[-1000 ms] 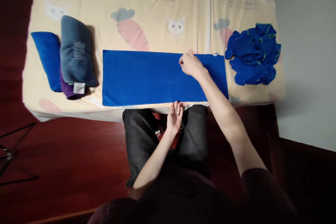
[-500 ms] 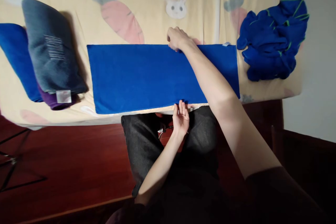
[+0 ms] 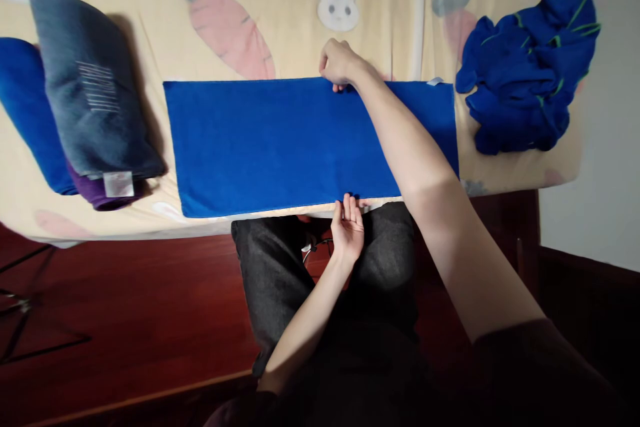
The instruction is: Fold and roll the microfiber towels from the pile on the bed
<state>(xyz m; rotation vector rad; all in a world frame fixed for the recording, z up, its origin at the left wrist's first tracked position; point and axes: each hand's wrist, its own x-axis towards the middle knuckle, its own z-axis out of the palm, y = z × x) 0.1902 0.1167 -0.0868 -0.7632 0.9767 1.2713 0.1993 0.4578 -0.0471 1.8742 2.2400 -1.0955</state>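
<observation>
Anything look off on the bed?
Only the green-trimmed blue bundle at the right: it lies crumpled, while the plain blue cloth beside it is spread flat with straight edges. No spill or damage visible.

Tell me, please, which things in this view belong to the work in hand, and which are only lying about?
In the work:
- flat blue cloth
- right hand, at its far edge
- left hand, palm up at its near edge

Apparently just lying about:
- crumpled blue cloth with green seams
- grey bundle
- purple cloth
- blue bundle at far left
</observation>
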